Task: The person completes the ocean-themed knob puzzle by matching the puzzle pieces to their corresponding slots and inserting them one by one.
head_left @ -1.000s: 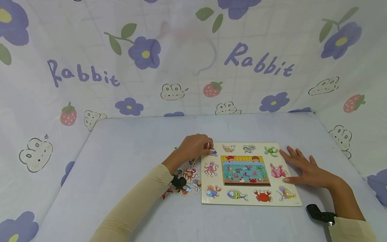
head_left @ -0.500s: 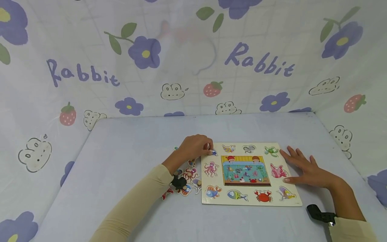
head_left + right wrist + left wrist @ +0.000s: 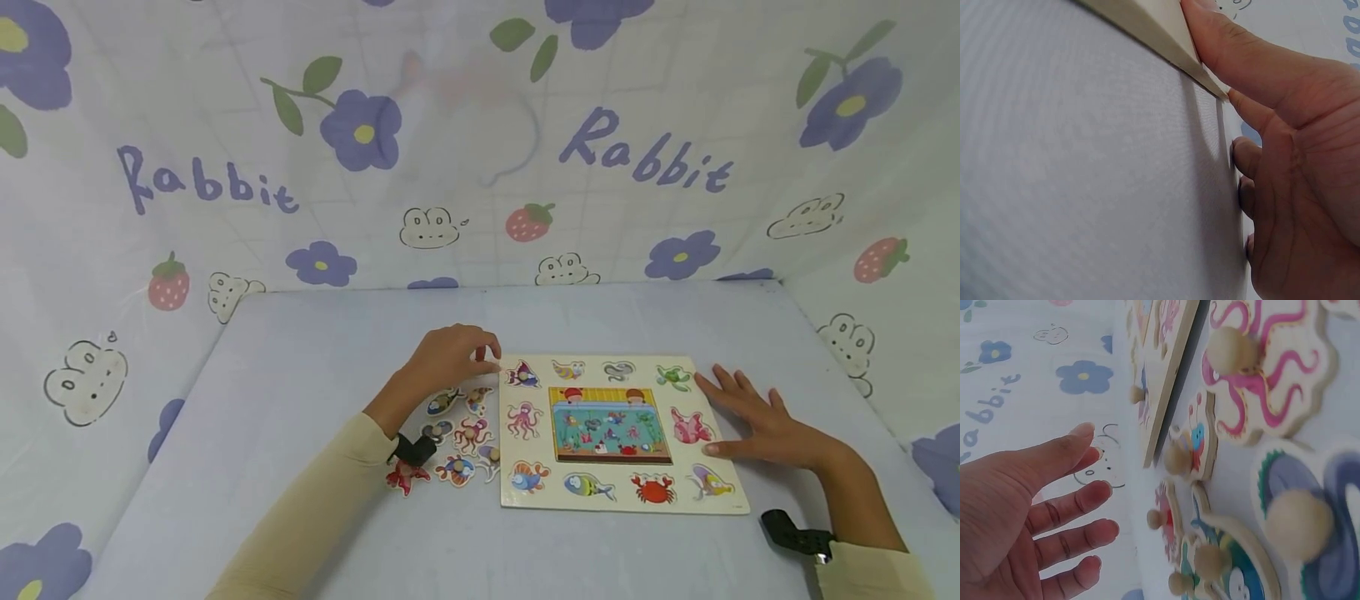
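Note:
My left hand (image 3: 450, 358) hovers just left of the puzzle board (image 3: 542, 446), its fingers loosely bent and nothing between them. In the board's upper left corner sits a knobbed fish piece (image 3: 522, 375). The left wrist view shows the left hand (image 3: 1035, 519) with fingers apart from the pieces, near a pink octopus piece (image 3: 1277, 381) and a grey-purple eel piece (image 3: 1335, 562). At the board's right edge my right hand (image 3: 765, 429) rests with fingers spread. Its thumb (image 3: 1235, 53) touches the board edge (image 3: 1166, 47) in the right wrist view.
Loose knobbed pieces lie left of the board, among them an octopus piece (image 3: 472, 434), a red piece (image 3: 407, 477) and a blue-orange piece (image 3: 457, 472). Black wrist devices (image 3: 795, 533) are worn on both arms. A patterned curtain (image 3: 480, 167) rises behind the table (image 3: 337, 333).
My left hand has let go of the fish piece at the board's upper left corner and moved left, uncovering it. The right hand stays in place.

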### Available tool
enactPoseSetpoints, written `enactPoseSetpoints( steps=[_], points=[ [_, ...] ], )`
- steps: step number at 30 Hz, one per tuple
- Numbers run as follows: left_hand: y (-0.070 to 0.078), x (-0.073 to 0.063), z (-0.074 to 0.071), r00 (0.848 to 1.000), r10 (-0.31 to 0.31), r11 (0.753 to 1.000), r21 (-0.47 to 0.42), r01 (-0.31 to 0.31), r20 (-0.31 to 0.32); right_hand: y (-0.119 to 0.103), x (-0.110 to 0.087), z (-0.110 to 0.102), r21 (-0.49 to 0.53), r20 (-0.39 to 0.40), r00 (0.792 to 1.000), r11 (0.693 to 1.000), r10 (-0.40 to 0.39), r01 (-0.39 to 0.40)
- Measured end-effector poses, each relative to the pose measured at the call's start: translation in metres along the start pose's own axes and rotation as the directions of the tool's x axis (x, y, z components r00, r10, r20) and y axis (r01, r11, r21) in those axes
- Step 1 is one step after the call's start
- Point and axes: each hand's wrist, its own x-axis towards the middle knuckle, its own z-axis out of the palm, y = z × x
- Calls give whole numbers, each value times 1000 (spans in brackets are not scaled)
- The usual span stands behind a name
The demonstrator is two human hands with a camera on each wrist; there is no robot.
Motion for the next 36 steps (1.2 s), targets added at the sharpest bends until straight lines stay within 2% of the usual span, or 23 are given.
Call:
enactPoseSetpoints(
  steps=[15,22,28,36],
  points=[
    [-25,-54,-14,998,-13,999,-47,10,-69,1,0,2,-5,0,1000,1000,1,-1],
    [-37,-78,-20,996,-54,996,-74,48,-76,0,0,1,3,6,1000,1000,-1,1],
    [-46,-93,-16,996,-60,996,-70,55,-73,3,1,1,-5,5,1000,1000,4,-4],
    [-50,-104,-6,998,-38,995,-95,33,-50,5,2,2,0,1,1000,1000,3,-3]
  ],
)
